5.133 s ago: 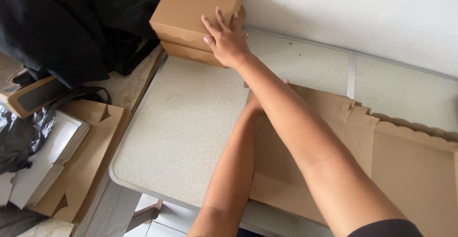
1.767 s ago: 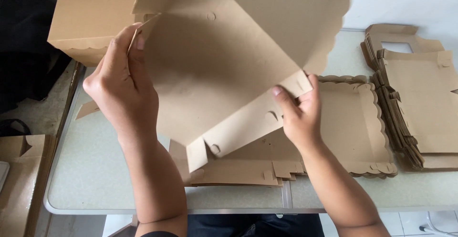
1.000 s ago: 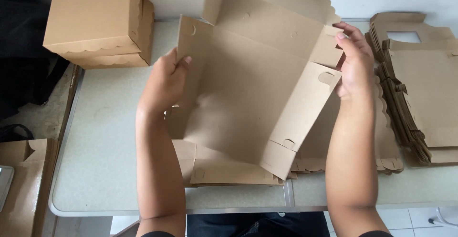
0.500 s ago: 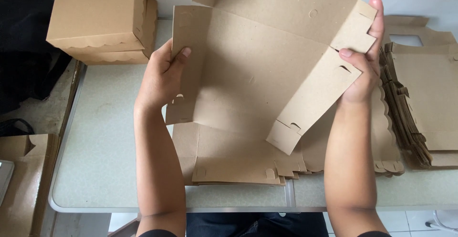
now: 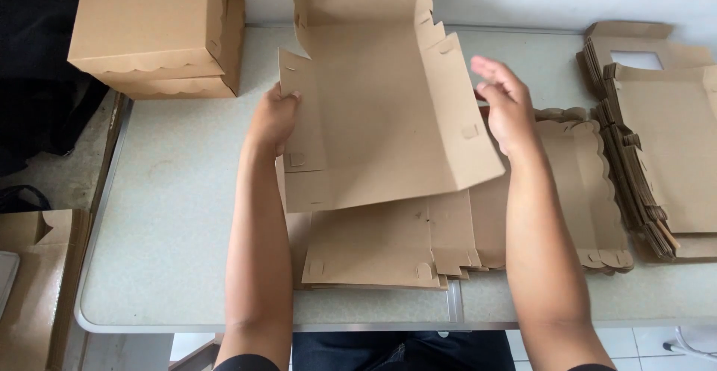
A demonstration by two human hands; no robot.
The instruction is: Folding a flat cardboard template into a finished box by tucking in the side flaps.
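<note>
A flat brown cardboard box blank (image 5: 381, 109) with scalloped edges is held up over the table, its top panel tilted away. My left hand (image 5: 272, 117) grips the blank's left side flap. On the blank's right side, my right hand (image 5: 504, 106) has its fingers spread, and I cannot tell whether it touches the edge. Under the blank lies a pile of more flat blanks (image 5: 388, 248) on the grey table (image 5: 172, 214).
Two assembled brown boxes (image 5: 160, 31) are stacked at the table's back left. A stack of flat window-cut blanks (image 5: 657, 139) lies at the right. Cardboard pieces (image 5: 37, 274) and a dark bag (image 5: 41, 79) are on the floor at the left.
The blank's right flap has swung down and my right hand has let go of it, fingers now spread. The left hand still grips the left flap.
</note>
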